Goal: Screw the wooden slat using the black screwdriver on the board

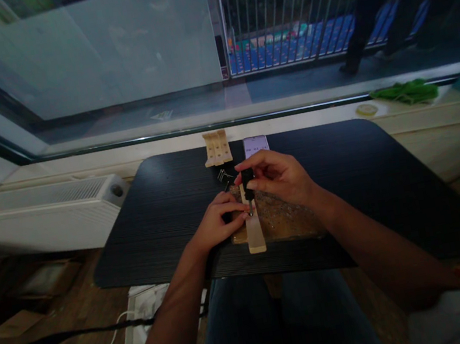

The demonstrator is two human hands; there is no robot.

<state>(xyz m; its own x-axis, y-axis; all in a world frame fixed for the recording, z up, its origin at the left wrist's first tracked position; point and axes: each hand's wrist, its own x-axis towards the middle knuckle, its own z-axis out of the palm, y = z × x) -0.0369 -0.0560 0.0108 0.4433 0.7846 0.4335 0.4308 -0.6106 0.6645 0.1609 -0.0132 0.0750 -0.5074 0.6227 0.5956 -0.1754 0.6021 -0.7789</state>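
Note:
My right hand (277, 175) grips a screwdriver (248, 183) by its black handle. The screwdriver stands nearly upright, its metal tip pointing down at a pale wooden strip (256, 238). My left hand (216, 222) lies at the strip's left side, thumb and forefinger pressed to it close around the tip. Whether a small screw sits between those fingertips is too small to tell. Under the strip is a worn brown board (292, 220) with a speckled, pitted surface. The strip's near end juts past the board's front edge.
Behind my hands, several screws (222, 175) lie on the black table (150, 221). Pale wooden pieces with holes (217, 147) and a lit phone (255, 144) are at its back edge. A green cloth (405, 92) rests on the windowsill; a white radiator (33, 218) stands left.

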